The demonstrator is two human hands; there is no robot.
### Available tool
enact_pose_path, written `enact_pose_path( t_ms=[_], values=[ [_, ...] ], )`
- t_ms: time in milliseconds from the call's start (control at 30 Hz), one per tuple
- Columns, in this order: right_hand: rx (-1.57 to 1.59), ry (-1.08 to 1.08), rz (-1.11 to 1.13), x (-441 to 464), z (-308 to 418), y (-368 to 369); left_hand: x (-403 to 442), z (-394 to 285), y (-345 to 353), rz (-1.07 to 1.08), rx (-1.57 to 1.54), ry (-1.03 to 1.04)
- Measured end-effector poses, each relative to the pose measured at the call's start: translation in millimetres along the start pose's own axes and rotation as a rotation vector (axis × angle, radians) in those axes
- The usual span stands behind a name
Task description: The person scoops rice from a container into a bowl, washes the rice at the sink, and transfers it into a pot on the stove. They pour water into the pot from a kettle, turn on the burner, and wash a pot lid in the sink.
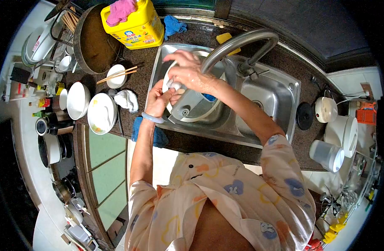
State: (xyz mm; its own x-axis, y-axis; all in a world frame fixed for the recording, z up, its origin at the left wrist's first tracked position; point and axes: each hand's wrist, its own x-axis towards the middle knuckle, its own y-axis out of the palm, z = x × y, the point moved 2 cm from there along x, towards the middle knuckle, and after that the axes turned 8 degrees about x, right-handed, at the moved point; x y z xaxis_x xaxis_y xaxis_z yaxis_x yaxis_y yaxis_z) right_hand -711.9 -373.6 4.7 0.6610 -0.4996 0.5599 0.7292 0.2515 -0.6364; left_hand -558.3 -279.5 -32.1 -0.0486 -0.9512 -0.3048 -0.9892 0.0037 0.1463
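Over the left bowl of the steel sink (157, 62), my left hand (160, 98) has its fingers wrapped round a small whitish item that I cannot make out. A pale bracelet circles that wrist. My right hand (190, 75) is just above and beside it, wet, with its fingers apart and partly blurred. Below both hands lies a large white round basin (200, 118) in the sink. The curved steel faucet (242, 39) reaches over the sink, close to my right hand. A grey strainer piece (185, 112) shows beneath the hands.
Left of the sink are a white bowl with chopsticks (116, 76), a stained plate (102, 113), a white cloth (126, 101) and a large wok (95, 42). A yellow jug (135, 27) stands behind. A blue cloth (152, 133) hangs at the front edge; a black lid (304, 116) lies right.
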Motion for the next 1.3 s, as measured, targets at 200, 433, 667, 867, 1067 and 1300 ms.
enact_pose_path(
  t_ms=[200, 433, 667, 867, 1067, 1300],
  values=[
    [0.082, 0.255, -0.230, -21.2, -76.6, -9.2, -4.8, 0.9, -9.7, -0.002, 0.011, -0.044],
    [0.122, 0.028, -0.045, 3.1, -1.6, 21.5, 10.9, 5.6, 0.0, -0.032, 0.118, -0.057],
    [0.014, 0.401, 0.015, 5.6, -40.1, 9.5, 16.6, 11.1, 16.2, -0.109, 0.052, 0.027],
    [0.011, 0.612, -0.166, -36.7, -96.2, 3.2, 11.5, 11.7, 8.6, -0.129, -0.007, 0.023],
    [0.243, 0.651, 0.040, -24.9, -83.5, -31.4, 37.8, -6.7, -13.6, -0.066, 0.083, -0.057],
    [0.466, 0.645, 0.127, -32.8, -96.1, -41.9, 90.6, -31.1, -43.1, 0.130, 0.158, -0.082]
  ],
)
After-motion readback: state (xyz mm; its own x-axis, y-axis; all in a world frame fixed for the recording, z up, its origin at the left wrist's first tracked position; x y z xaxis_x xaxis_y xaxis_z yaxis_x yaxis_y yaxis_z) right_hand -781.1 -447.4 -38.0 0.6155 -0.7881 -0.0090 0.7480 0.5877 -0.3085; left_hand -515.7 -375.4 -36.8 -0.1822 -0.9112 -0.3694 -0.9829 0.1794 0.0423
